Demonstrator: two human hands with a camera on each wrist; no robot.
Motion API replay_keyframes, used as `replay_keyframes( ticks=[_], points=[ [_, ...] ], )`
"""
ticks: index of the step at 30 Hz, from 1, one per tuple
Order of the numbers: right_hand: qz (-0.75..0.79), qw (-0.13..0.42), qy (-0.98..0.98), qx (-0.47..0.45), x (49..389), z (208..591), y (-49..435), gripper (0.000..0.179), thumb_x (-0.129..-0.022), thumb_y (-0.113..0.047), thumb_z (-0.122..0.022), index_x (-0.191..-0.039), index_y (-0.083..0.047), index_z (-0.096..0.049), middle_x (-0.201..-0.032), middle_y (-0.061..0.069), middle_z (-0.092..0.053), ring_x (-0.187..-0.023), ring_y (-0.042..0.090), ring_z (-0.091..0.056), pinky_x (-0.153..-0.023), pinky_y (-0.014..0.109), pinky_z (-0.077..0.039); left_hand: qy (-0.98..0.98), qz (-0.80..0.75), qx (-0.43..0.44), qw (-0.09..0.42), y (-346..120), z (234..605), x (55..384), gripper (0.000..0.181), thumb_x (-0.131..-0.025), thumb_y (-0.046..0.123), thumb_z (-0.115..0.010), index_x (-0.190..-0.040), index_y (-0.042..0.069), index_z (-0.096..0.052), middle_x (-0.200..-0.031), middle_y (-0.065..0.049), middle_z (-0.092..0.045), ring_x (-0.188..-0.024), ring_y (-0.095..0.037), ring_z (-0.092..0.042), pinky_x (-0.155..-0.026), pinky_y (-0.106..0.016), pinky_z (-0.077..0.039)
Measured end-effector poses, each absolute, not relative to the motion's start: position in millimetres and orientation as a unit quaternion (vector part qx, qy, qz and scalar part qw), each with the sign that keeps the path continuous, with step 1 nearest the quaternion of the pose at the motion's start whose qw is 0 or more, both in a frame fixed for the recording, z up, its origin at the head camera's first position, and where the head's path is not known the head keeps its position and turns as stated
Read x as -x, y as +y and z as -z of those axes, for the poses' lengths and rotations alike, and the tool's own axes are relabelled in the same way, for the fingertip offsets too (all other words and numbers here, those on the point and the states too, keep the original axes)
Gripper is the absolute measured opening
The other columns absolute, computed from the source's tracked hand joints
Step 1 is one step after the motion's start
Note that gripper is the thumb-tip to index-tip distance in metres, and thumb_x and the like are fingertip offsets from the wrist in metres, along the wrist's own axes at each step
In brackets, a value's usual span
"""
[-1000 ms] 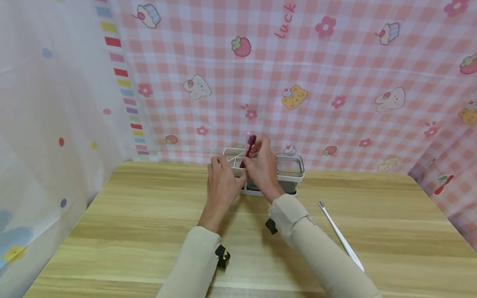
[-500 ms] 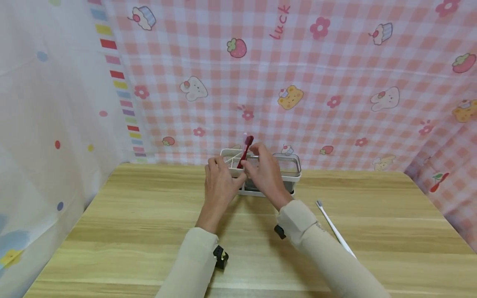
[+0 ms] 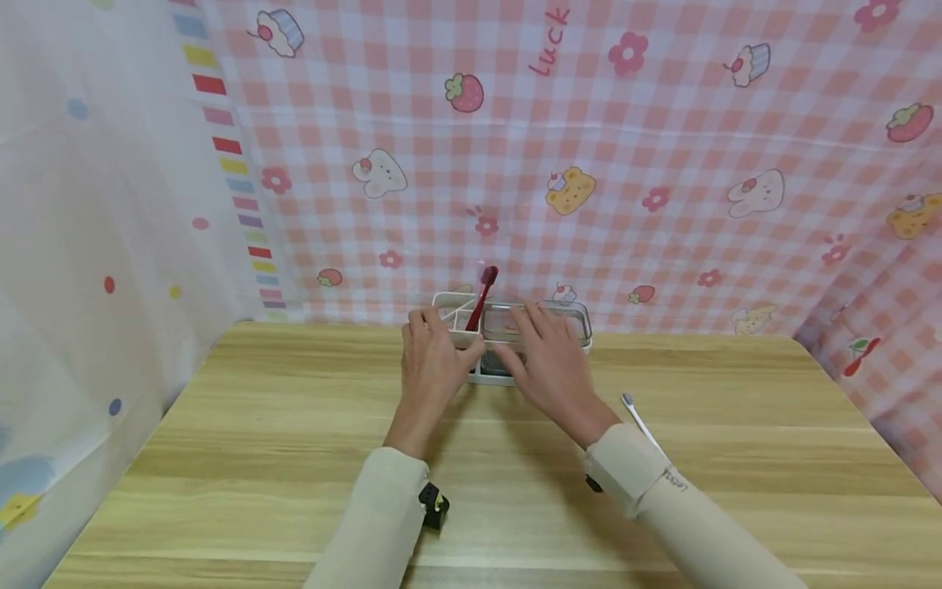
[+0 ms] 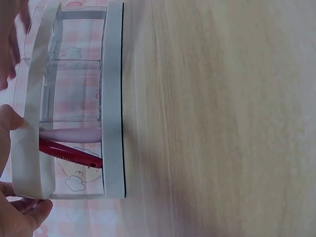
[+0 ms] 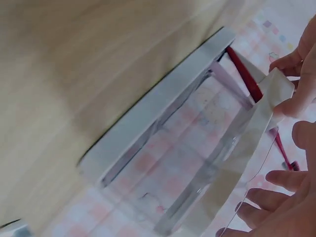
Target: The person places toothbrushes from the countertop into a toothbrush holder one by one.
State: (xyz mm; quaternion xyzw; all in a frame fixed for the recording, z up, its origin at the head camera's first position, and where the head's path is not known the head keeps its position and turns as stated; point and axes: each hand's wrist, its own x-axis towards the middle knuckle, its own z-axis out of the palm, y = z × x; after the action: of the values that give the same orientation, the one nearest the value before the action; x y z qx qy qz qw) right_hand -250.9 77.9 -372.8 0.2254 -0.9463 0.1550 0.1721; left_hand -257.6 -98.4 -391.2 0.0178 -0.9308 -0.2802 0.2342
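Nearest, with the holder [image 4: 114, 103] as the clock's centre, lie the left sleeve [image 3: 375, 511] at seven o'clock and the right sleeve [image 3: 684, 515] between four and five; beyond, at four, the sleeve partly hides a white toothbrush [image 3: 642, 419] lying on the wooden table [image 3: 257, 409]; the left hand [image 3: 432, 356], at nine, grips the holder's end between thumb and fingers; the right hand [image 3: 555, 364], at four, has just released the red toothbrush [image 3: 481, 300], its fingers now loosely spread and holding nothing; whether they touch the boxes I cannot tell.

The red toothbrush stands unaided, so its placing looks done; it sits in the holder's divided left part, next to the boxes, head towards one o'clock; a pale handle [image 4: 71, 135] stands beside it, compartment unclear; the left clear box [image 3: 500, 321] sits near centre, the right clear box [image 3: 580, 321] towards three, contents indistinct; at twelve hangs a pink checked cloth [image 3: 441, 164].
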Motion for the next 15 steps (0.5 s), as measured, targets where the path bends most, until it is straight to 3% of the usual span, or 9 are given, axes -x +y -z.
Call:
replay_keyframes(
  ticks=[8, 15],
  points=[
    [-0.157, 0.165, -0.953, -0.201, 234.9, 379.3, 113.9, 0.068, -0.102, -0.043, -0.056, -0.154, -0.004, -0.039, -0.161, 0.022, -0.031, -0.151, 0.039, -0.021, -0.117, 0.064, -0.011, -0.931, 0.291, -0.023, 0.218, -98.7, 390.3, 256.2, 0.074, -0.082, 0.043, -0.072, -0.128, -0.009, -0.045, -0.114, -0.022, -0.048, -0.098, -0.034, -0.048, -0.078, -0.042, -0.051],
    [-0.145, 0.144, -0.963, -0.177, 222.2, 377.9, 142.0, 0.072, -0.103, -0.047, -0.052, -0.159, -0.007, -0.032, -0.164, 0.021, -0.024, -0.151, 0.043, -0.016, -0.115, 0.067, -0.009, -0.93, 0.297, -0.027, 0.212, -98.1, 389.6, 256.5, 0.072, -0.083, 0.043, -0.072, -0.127, -0.008, -0.045, -0.112, -0.021, -0.047, -0.096, -0.033, -0.047, -0.076, -0.04, -0.05]
  ],
)
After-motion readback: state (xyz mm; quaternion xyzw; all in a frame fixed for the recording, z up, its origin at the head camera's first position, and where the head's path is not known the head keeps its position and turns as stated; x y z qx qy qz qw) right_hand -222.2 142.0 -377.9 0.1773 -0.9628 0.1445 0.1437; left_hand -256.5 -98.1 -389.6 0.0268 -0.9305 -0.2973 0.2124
